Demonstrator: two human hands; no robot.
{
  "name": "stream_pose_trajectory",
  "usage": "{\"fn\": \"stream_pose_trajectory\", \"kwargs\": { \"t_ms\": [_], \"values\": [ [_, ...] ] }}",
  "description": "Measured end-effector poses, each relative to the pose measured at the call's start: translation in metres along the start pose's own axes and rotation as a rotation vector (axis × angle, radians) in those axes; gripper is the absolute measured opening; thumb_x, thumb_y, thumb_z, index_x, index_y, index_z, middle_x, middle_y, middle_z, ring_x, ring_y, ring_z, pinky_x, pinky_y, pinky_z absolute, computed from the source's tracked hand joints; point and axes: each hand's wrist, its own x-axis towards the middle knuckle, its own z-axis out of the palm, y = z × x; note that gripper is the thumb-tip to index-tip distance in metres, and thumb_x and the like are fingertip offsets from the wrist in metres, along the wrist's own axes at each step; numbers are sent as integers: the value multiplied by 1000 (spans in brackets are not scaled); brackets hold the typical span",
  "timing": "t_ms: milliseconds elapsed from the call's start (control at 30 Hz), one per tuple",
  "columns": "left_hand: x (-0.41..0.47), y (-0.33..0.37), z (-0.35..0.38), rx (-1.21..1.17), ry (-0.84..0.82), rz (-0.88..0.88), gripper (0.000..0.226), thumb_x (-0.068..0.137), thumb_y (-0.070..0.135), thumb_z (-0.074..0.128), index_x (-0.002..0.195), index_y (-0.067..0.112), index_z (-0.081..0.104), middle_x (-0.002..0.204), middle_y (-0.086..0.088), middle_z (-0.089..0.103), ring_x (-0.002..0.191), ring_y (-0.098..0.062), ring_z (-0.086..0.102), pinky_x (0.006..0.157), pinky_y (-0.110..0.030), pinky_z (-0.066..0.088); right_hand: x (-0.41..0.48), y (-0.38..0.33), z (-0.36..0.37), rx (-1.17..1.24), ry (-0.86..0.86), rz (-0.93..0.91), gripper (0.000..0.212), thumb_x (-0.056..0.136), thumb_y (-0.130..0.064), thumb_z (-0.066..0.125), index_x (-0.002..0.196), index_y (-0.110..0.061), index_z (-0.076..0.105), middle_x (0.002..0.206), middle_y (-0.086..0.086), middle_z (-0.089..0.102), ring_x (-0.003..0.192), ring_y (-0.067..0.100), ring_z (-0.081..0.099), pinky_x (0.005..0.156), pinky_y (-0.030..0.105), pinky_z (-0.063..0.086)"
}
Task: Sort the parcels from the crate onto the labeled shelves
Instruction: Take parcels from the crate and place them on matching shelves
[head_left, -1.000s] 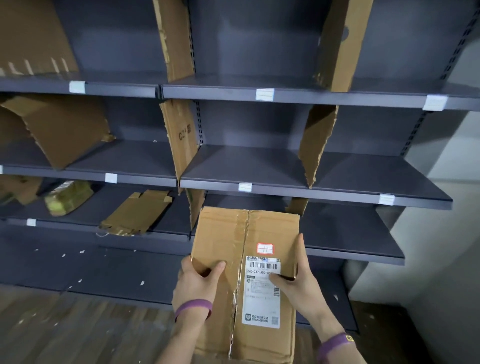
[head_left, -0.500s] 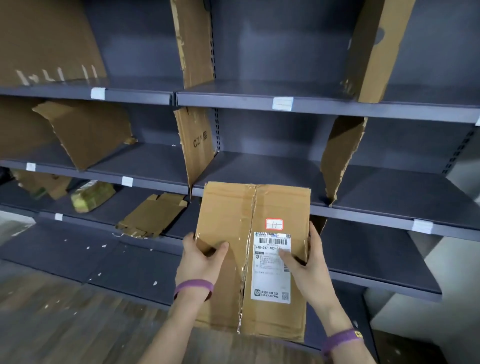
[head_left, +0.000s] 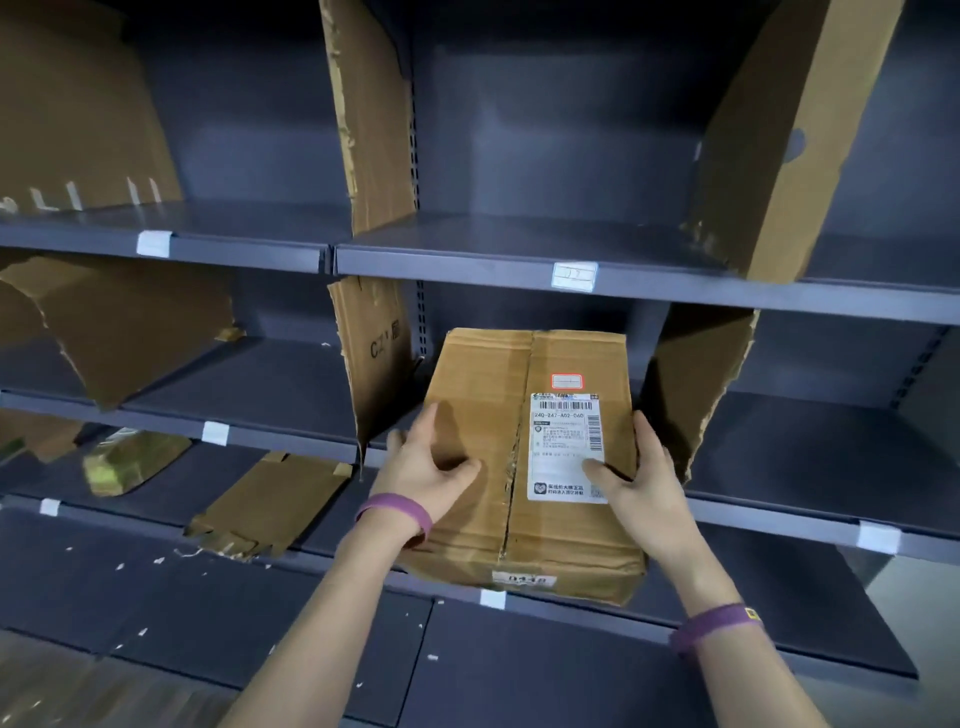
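Holding a brown cardboard parcel (head_left: 483, 415) by its two long sides, the person has it in front of the middle shelf (head_left: 805, 447), far end between two torn cardboard dividers, one at left (head_left: 371, 358) and one at right (head_left: 691, 384). Whether the far end rests on the shelf cannot be told; the parcel hides the shelf edge.

The left hand (head_left: 431, 462) grips the left side, thumb across the taped top face and fingers curled round the edge. The right hand (head_left: 639, 478) grips the right side, thumb on the white shipping label (head_left: 566, 447). A red-edged sticker (head_left: 566, 382) sits just above that label. Each wrist carries a purple wristband (head_left: 397, 512).

On the upper shelf edge above the parcel is a white tag (head_left: 574, 276), its writing too blurred to read. On the lower shelf at left lie a flattened carton (head_left: 270, 504) and, further left, a green packet (head_left: 130, 462), well apart from the parcel.
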Motion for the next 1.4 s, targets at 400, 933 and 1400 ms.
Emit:
{"fn": "stream_pose_trajectory", "kwargs": {
  "t_ms": [400,933,1400],
  "values": [
    [126,9,-15,146,-168,159,78,77,57,67,144,35,35,153,-5,24,142,-26,23,114,-41,27,98,-14,18,130,185,204,54,78,-33,70,125,-33,44,134,0,41,124,17,45,103,37,43],
    [162,8,17,408,-353,313,74,71,79,52,137,50,38,158,16,4,147,-24,-2,118,-52,4,125,7,26,-415,-135,-28,60,72,-68,63,127,-45,54,159,-13,15,149,16,-2,120,37,5],
    [175,9,47,489,-157,421,56,81,59,61,134,47,46,150,24,32,143,-10,20,116,-51,8,139,17,35,-762,-99,-226,58,81,-38,73,135,-43,51,147,-20,42,143,8,21,119,27,19]
  ]
}}
